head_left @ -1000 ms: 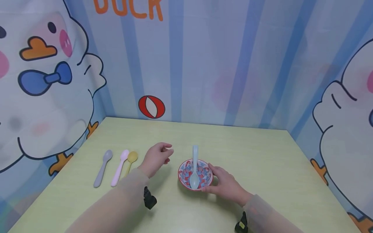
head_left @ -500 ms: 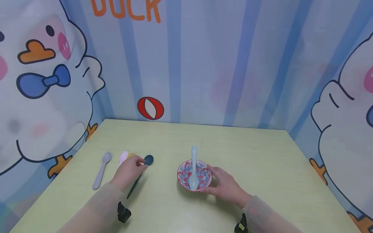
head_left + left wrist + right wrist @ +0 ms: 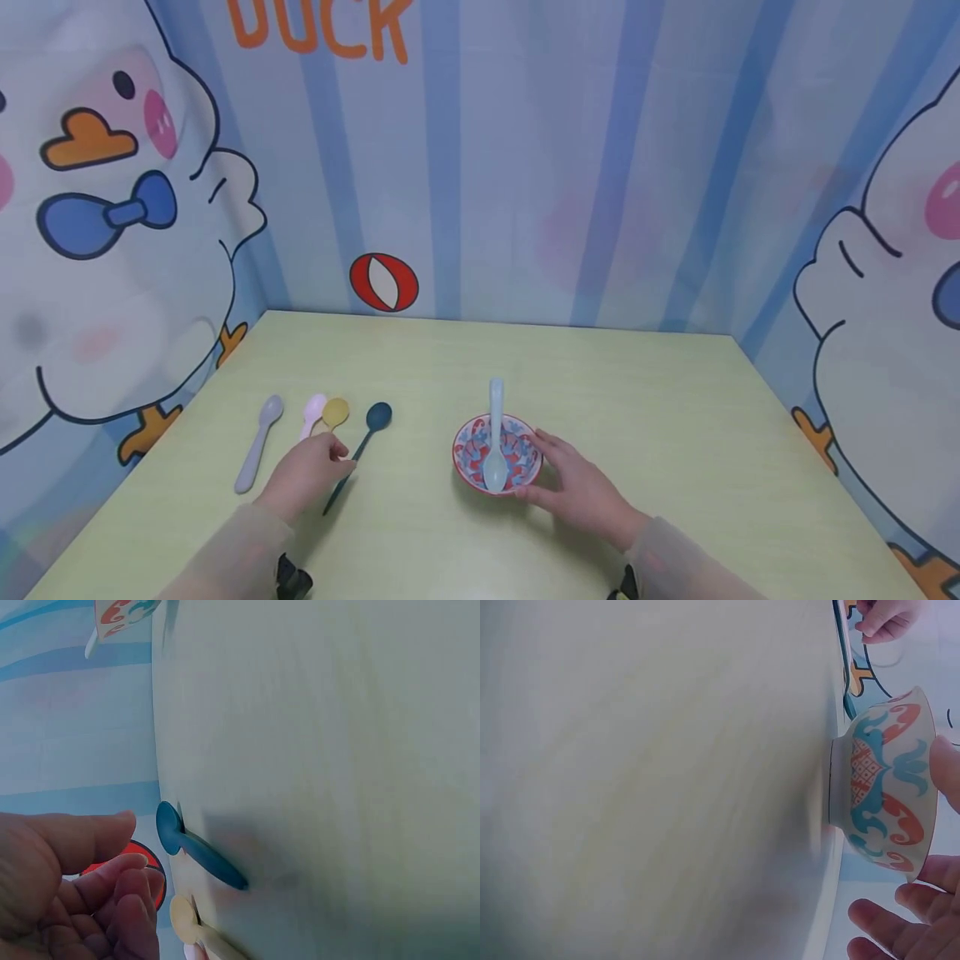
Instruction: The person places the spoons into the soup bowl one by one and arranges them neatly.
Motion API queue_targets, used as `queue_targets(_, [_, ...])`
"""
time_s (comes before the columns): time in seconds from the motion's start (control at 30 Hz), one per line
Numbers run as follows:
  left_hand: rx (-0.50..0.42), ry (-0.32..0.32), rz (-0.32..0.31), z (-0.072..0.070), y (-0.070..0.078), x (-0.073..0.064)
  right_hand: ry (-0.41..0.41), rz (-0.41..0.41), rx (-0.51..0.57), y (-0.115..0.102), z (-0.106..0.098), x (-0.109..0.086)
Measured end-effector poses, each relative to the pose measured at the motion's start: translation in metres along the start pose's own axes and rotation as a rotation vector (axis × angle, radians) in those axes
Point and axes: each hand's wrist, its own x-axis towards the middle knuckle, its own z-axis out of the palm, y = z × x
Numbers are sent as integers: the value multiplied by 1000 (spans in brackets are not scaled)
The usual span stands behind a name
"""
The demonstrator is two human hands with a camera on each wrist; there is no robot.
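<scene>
My right hand (image 3: 581,492) holds a small bowl (image 3: 892,780) by its right side, thumb and fingers at the rim. The bowl is patterned in red and blue and stands upright on the table. A pale blue spoon (image 3: 496,437) leans in it, handle over the far rim. My left hand (image 3: 309,473) hovers above the handle of a dark teal spoon (image 3: 378,415), fingers loosely bent. In the left wrist view nothing is between those fingers, and the teal spoon (image 3: 206,851) lies apart from them. A yellow spoon (image 3: 335,412) and a pink spoon (image 3: 313,408) are partly hidden behind this hand.
A greyish-purple spoon (image 3: 260,446) lies at the left of the pale table (image 3: 637,400). A striped cloth backdrop (image 3: 510,167) with cartoon ducks rises along the table's back and sides.
My left hand has drawn back left and toward me from near the bowl, uncovering the dark teal spoon on the table. My right hand stays on the bowl.
</scene>
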Motion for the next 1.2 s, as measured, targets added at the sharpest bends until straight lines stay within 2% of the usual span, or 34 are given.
queue_targets(0.1, [16, -15, 10, 2, -3, -3, 7, -9, 5, 1, 0, -2])
queue_targets(0.3, [19, -50, -14, 6, -5, -9, 24, -22, -6, 4, -1, -5])
queue_targets(0.47, [45, -55, -8, 7, -5, -12, 31, -13, -21, 8, 0, -5])
queue_targets(0.67, [89, -63, -2, 9, -7, -13, 45, -21, -35, 11, 0, -6])
queue_targets(0.93, [102, -65, 3, 7, -10, -13, 70, -60, -65, 11, 0, -6])
queue_targets(1.2, [126, -71, -11, 8, -10, -11, 73, -57, -65, 13, 1, -4])
